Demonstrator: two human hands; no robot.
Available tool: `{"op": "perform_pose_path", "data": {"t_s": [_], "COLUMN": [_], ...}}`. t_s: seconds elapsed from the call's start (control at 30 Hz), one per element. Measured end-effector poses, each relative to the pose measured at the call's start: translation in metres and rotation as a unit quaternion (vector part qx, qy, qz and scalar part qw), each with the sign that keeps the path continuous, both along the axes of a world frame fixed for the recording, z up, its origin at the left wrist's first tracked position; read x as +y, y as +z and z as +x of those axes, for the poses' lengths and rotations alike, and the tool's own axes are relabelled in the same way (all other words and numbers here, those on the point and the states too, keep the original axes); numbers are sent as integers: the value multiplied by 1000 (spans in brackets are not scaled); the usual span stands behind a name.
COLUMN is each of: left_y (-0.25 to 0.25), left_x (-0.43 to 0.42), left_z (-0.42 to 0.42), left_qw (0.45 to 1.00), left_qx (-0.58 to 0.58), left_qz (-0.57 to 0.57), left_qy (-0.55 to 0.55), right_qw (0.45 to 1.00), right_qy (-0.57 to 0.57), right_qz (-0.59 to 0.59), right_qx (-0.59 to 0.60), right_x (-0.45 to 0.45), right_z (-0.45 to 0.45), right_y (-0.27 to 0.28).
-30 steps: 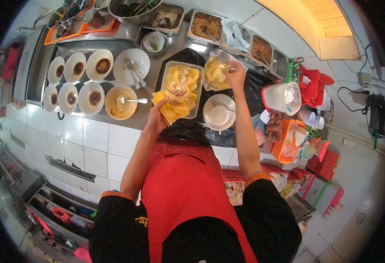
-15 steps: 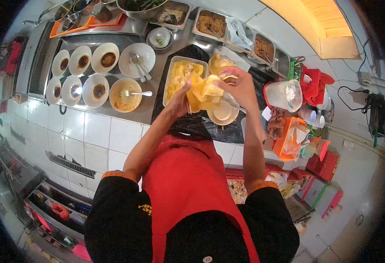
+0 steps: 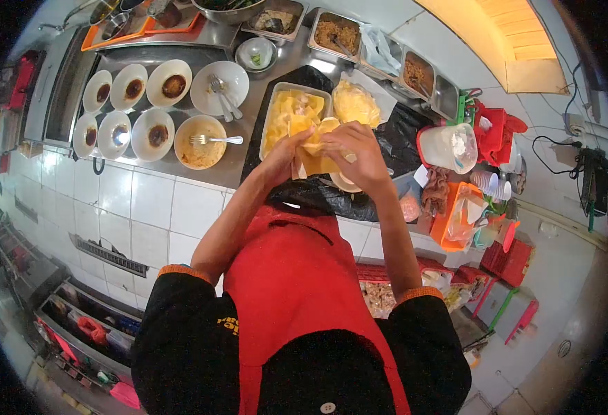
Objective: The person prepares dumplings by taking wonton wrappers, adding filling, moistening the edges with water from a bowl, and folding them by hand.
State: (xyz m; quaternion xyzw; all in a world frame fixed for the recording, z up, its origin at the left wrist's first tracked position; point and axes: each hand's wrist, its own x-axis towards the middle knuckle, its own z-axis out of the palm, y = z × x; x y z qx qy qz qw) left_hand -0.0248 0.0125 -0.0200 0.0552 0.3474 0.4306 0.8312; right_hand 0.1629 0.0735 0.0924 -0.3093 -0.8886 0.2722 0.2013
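My left hand [image 3: 281, 160] is closed around thin yellow wonton wrappers [image 3: 329, 164], which hang below its fingers. My right hand [image 3: 358, 152] pinches a folded part of a wrapper close to the left fingertips; whether filling is inside cannot be made out. Behind the hands stands a pale rectangular tray [image 3: 270, 124] of folded yellow wontons [image 3: 297, 105]. To its right, a yellow mound [image 3: 356, 104] in clear plastic lies on white paper. A small pale bowl [image 3: 346, 182] sits under my right hand, mostly hidden by it.
Several white bowls [image 3: 153, 135] with dark sauce stand at left, beside a bowl with a fork [image 3: 215, 140] and a plate with cutlery [image 3: 215, 104]. Metal food pans [image 3: 335, 34] line the back. A white tub [image 3: 448, 149] and an orange basket [image 3: 449, 238] stand at right.
My right hand has come down and in toward my left hand. The spread wrapper is now folded between the fingers, and the yellow mound behind shows more fully.
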Motion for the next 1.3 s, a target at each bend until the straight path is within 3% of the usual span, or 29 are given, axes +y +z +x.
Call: {"op": "perform_pose_path", "data": {"t_s": [0.17, 0.4, 0.47, 0.57, 0.67, 0.73, 0.77, 0.8, 0.87, 0.97, 1.03, 1.13, 1.3], "left_y": [42, 26, 14, -9, 4, 9, 10, 10, 18, 24, 30, 38, 52], "left_x": [1, 3, 5, 4, 2, 1, 2, 3, 5, 3, -2, 1, -8], "left_z": [-2, 2, 2, -5, -8, -9, -10, -10, -10, -14, -16, -25, -29], "left_qw": [999, 995, 995, 981, 958, 960, 948, 935, 940, 950, 964, 947, 940], "left_qx": [-40, -62, -68, -167, -228, -207, -253, -298, -281, -266, -163, -254, -269], "left_qz": [-6, 54, 27, 64, 44, 49, 71, 93, 103, 68, 96, 90, 145], "left_qy": [29, 49, 62, 78, 169, 184, 178, 170, 163, 149, 186, 175, 154], "right_qw": [987, 982, 973, 983, 987, 983, 980, 980, 975, 986, 990, 989, 997], "right_qy": [-82, -133, -151, -146, -144, -162, -186, -184, -157, -65, 29, 53, 32], "right_qz": [-122, -118, -172, -109, -42, 64, 75, 74, 137, 131, 124, 136, 52], "right_qx": [68, 69, 3, -23, -53, -59, -13, -13, 81, 81, 67, 16, 44], "right_x": [8, 29, 37, 44, 47, 43, 38, 31, 19, 7, 1, -9, -18], "right_z": [2, 1, 5, 13, 8, 1, -6, -12, -23, -32, -33, -25, -19], "right_y": [4, 36, 41, 42, 45, 55, 58, 59, 61, 48, 24, 0, 13]}}
